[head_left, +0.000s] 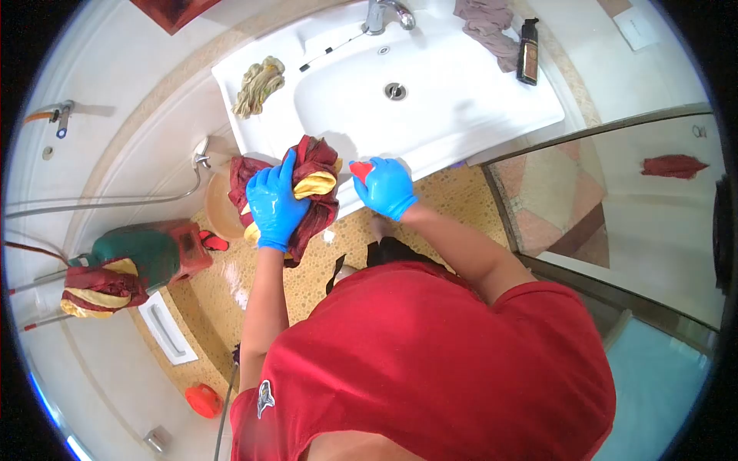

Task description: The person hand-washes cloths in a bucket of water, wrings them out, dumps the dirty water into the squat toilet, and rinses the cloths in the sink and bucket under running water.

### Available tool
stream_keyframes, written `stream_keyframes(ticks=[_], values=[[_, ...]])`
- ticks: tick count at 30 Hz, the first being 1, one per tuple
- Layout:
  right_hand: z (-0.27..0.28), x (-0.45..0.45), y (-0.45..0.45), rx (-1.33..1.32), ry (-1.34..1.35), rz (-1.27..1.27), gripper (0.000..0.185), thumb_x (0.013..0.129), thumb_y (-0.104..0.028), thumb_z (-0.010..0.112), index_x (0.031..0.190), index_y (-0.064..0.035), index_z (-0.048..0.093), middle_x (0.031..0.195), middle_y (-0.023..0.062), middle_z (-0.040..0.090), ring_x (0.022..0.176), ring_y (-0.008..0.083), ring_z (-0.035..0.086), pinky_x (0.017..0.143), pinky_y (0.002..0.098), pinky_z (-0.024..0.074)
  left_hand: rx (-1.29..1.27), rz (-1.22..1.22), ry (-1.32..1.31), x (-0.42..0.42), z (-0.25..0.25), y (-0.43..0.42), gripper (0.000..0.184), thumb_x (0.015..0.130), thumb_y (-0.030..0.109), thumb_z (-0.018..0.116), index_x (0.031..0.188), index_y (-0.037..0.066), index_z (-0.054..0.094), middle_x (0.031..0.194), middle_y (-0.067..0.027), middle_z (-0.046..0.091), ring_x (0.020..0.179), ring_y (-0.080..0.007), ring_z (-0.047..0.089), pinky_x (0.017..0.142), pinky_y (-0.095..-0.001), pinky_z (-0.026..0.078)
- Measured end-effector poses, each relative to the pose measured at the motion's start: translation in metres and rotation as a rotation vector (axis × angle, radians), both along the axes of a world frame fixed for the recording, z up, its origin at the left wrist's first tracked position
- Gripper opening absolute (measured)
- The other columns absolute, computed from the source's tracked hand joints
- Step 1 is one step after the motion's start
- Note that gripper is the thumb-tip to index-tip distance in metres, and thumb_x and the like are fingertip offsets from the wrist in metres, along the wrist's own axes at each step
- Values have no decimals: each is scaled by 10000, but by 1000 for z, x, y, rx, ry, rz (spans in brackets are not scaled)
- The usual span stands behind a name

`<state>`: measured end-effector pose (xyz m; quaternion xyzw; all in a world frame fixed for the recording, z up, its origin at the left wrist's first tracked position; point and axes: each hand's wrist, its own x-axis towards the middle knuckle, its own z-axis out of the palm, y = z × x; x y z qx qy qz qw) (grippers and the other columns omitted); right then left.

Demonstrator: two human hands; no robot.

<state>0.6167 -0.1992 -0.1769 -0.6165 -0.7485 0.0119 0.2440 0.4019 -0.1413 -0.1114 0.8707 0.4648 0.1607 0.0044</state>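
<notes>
In the head view my left hand (pixel 275 203), in a blue glove, presses closed on a bunched wet-looking maroon and yellow cloth (pixel 315 157) at the sink's front left edge. Part of the cloth hangs over that edge. My right hand (pixel 387 189), also gloved in blue, is closed around a small red object (pixel 361 170) just right of the cloth. Only one end of the object shows, so its kind is unclear. Both hands are above the front rim of the white sink (pixel 477 138).
A faucet (pixel 377 17) stands at the back of the sink. Beige gloves (pixel 259 86) lie on its left ledge; a greyish cloth (pixel 490 31) and a dark bottle (pixel 528 52) are at right. A green container (pixel 134 253) and another maroon-yellow cloth (pixel 104 289) are at left.
</notes>
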Motion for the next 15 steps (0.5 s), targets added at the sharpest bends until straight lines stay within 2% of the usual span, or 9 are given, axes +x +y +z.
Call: stream_keyframes(ticks=[5,10,15], values=[[14,-1,-4,-31,13,-11,126,805,-218,543,798,-101,588,657,157,572,590,338,569,540,447,450,-2,5,-7,0,0,0,779,550,233,733,1279,109,489,879,-56,591,828,-251,543,760,-392,397],[6,-2,-3,2,-12,1,122,812,-221,539,817,-109,590,650,146,574,595,325,570,532,437,445,-21,14,8,-1,1,0,749,570,222,717,1275,113,492,903,-77,597,858,-254,549,806,-393,404],[4,-1,-2,48,-6,29,133,818,-221,535,859,-115,603,644,127,576,592,311,571,521,433,435,-6,5,-45,-1,0,1,706,590,231,701,1259,112,509,863,-75,589,833,-254,546,782,-383,404]])
